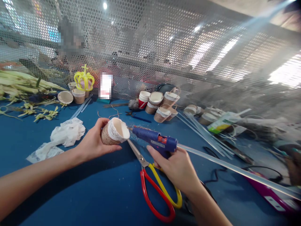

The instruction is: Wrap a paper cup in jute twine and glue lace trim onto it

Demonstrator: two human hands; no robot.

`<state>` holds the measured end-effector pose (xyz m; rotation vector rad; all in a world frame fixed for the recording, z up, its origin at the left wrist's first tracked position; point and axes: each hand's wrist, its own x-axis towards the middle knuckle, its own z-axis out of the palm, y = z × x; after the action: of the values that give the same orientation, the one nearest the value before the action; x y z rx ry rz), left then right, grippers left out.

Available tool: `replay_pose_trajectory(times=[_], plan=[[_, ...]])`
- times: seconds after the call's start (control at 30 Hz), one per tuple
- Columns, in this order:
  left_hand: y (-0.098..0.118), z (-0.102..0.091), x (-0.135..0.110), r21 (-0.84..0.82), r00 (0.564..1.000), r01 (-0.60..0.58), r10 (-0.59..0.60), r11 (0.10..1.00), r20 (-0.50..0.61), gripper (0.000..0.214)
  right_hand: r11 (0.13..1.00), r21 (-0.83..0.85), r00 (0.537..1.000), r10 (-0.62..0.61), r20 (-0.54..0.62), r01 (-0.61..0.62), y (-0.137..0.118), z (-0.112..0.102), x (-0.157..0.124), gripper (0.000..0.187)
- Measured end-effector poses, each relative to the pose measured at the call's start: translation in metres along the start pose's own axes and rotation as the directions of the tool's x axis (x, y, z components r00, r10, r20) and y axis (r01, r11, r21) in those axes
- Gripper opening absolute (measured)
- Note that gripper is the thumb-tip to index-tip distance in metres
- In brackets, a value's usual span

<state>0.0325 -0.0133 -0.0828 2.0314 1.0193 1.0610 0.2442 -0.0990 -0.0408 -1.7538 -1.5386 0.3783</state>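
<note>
A paper cup wrapped in twine with white lace round its rim (112, 132) is tilted in my left hand (100, 139), its mouth facing right. My right hand (175, 164) is wrapped round the handle of a blue glue gun (152, 138). The gun's nozzle points left and is close to the cup's rim; whether they touch I cannot tell. A long clear glue stick (225, 163) sticks out of the gun's back. Beneath the gun lie scissors (142, 160) with one red and one yellow handle. Left of the cup is a crumpled strip of white lace (68, 133).
Several wrapped cups (162, 113) stand at the back. Behind them rises a perforated metal screen (131, 47). A yellow crown-shaped piece (84, 80) and dried husks (25, 83) are at left. Spare glue sticks (202, 133) and a purple power strip (270, 194) lie at right on the blue table (94, 194).
</note>
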Motion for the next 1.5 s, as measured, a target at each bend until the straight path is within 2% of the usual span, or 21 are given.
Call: replay_pose_trajectory(times=[0.63, 0.77, 0.87, 0.97, 1.07, 1.13, 1.23, 1.37, 1.5], plan=[[0.002, -0.001, 0.001, 0.046, 0.999, -0.01, 0.012, 0.999, -0.051, 0.062, 0.997, -0.07, 0.998, -0.04, 0.04, 0.042, 0.0, -0.003, -0.001, 0.019], [0.0, -0.001, 0.001, 0.053, 0.998, -0.012, 0.015, 0.999, -0.061, 0.062, 1.0, 0.01, 0.999, -0.011, 0.045, 0.011, -0.002, -0.004, -0.001, 0.018], [0.001, -0.001, 0.001, 0.004, 0.998, -0.004, 0.004, 1.0, -0.055, 0.063, 0.981, 0.18, 0.991, 0.052, 0.121, -0.074, -0.002, -0.005, 0.001, 0.022], [0.004, -0.002, 0.001, -0.129, 1.0, 0.015, -0.015, 0.992, 0.003, 0.062, 0.9, 0.403, 0.967, 0.067, 0.244, -0.165, 0.001, -0.007, 0.004, 0.026], [0.006, -0.002, 0.0, -0.289, 0.996, 0.041, -0.017, 0.956, 0.087, 0.062, 0.745, 0.604, 0.93, 0.057, 0.363, -0.282, 0.007, -0.007, 0.008, 0.028], [0.006, -0.002, -0.001, -0.365, 0.992, 0.056, -0.01, 0.929, 0.128, 0.064, 0.635, 0.691, 0.913, 0.058, 0.403, -0.345, 0.011, -0.005, 0.01, 0.027], [0.006, -0.001, -0.003, -0.41, 0.986, 0.065, 0.005, 0.91, 0.168, 0.068, 0.521, 0.751, 0.895, 0.061, 0.442, -0.406, 0.013, 0.0, 0.011, 0.025], [0.008, -0.001, -0.003, -0.431, 0.983, 0.075, 0.006, 0.899, 0.184, 0.07, 0.411, 0.774, 0.866, 0.082, 0.494, -0.481, 0.011, 0.005, 0.012, 0.022], [0.011, -0.001, -0.003, -0.467, 0.986, 0.086, -0.006, 0.88, 0.169, 0.075, 0.353, 0.781, 0.851, 0.099, 0.516, -0.515, 0.011, 0.009, 0.013, 0.023]])
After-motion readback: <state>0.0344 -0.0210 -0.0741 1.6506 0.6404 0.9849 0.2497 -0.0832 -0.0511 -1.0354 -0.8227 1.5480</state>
